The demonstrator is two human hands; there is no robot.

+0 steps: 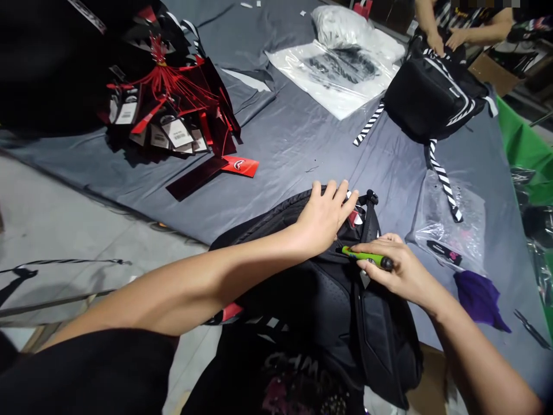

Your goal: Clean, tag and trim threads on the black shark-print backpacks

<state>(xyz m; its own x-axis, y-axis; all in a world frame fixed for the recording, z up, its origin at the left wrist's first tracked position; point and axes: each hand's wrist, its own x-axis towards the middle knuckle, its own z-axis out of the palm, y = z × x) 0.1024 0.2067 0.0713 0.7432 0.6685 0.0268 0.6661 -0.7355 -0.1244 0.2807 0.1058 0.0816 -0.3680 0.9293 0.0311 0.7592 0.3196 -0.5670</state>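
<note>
A black backpack lies in front of me across the table's near edge, its padded back and straps facing up. My left hand rests on its upper part with fingers stretched out and spread. My right hand is closed around a lime-green, pen-like tool with a black rounded end. The tool's thin tip points left at the fabric just below my left palm; whether it touches cannot be made out. Beneath my left fingers, a small red and white patch is partly covered.
Bunched red-corded hang tags lie on the grey cloth-covered table at left. Another person's hands work on a second black backpack. Plastic bags, a purple cloth and small snips lie around.
</note>
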